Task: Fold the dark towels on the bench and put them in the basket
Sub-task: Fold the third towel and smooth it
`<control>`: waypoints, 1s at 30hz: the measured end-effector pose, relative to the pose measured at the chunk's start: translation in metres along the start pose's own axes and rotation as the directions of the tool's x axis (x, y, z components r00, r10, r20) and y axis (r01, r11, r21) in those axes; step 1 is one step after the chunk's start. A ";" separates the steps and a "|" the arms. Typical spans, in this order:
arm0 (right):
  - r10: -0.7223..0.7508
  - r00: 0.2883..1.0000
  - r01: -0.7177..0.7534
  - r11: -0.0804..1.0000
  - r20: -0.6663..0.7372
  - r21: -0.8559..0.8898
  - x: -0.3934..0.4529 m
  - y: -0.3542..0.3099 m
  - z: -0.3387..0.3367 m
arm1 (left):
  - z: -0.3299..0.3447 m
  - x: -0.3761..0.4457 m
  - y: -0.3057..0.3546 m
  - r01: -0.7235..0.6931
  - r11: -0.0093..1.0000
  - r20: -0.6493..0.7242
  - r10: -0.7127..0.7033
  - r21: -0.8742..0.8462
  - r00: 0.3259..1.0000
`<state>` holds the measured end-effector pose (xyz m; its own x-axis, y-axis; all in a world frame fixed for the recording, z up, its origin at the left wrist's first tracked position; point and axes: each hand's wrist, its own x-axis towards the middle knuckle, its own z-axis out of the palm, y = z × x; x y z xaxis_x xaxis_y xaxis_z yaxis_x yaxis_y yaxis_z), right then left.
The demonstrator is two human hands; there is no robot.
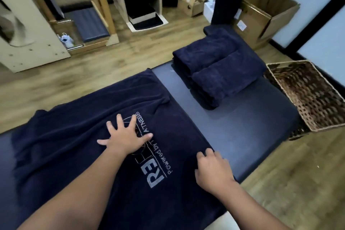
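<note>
The dark towel (78,155) lies spread across the near part of the table (242,132), its long axis running from the near edge toward the far left, with pale stitched lettering reading along that axis. It is navy, wrinkled at its far end and smoother near the hands. The left hand (123,136) presses flat on it, fingers splayed; the right hand (212,170) has its fingers curled onto the towel's right edge. Farther along the table sits a stack of folded towels (218,65). The wicker basket (306,95) stands on the floor just beside the table's right side; nothing shows inside it.
</note>
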<state>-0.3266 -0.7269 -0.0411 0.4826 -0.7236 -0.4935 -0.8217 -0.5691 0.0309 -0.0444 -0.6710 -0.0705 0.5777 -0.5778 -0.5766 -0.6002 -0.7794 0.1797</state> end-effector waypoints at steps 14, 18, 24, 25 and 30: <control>-0.414 0.865 0.454 0.886 -0.283 0.093 0.173 -0.115 -0.102 | -0.005 0.015 -0.003 -0.010 0.996 0.124 -0.001 0.091 0.992; -0.408 0.863 0.462 0.876 -0.298 0.140 0.238 -0.138 -0.126 | 0.002 0.019 -0.004 0.013 0.995 0.120 -0.025 0.102 0.992; -0.337 0.937 0.340 0.940 -0.090 0.018 0.298 -0.158 -0.149 | 0.005 0.017 -0.006 -0.003 0.990 0.120 -0.014 0.142 0.993; -0.345 0.933 0.346 0.938 -0.099 -0.005 0.303 -0.159 -0.153 | 0.005 0.017 -0.006 -0.006 0.989 0.114 -0.011 0.147 0.993; -0.293 0.945 0.300 0.953 -0.147 0.029 0.327 -0.162 -0.183 | 0.007 0.016 -0.007 -0.010 0.988 0.093 -0.004 0.152 0.996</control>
<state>0.0194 -0.9429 -0.0479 0.7411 -0.5742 -0.3479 -0.6474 -0.7485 -0.1437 -0.0349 -0.6736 -0.0870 0.5263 -0.5493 -0.6491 -0.6829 -0.7278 0.0622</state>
